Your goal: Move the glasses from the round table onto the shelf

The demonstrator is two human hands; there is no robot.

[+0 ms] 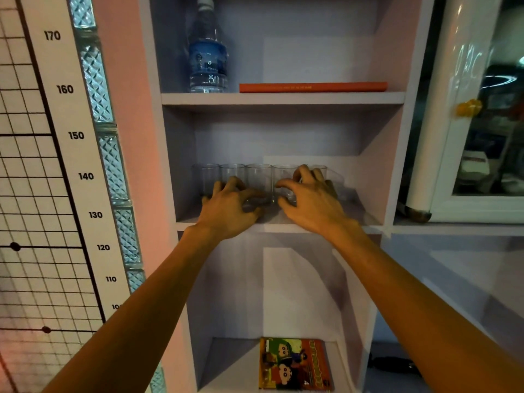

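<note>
Left hand (229,207) claws, right hand (307,194) curls on clear tumbler glasses (259,180) | row runs left-right mid-frame on lilac shelf board (365,219) | both hands equally near

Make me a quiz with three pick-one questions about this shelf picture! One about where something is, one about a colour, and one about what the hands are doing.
1. Where does the water bottle stand?
A. top shelf
B. middle shelf
C. bottom shelf

2. What colour is the flat book beside the bottle?
A. green
B. orange
C. black

3. What are the hands doing?
A. hanging away from the shelf
B. reaching among the glasses on the middle shelf
C. lifting the comic book

Answers:
1. A, it stands at the left of the top compartment.
2. B, its long spine is orange.
3. B, the left hand and right hand have fingers curled at the row of glasses.
</note>
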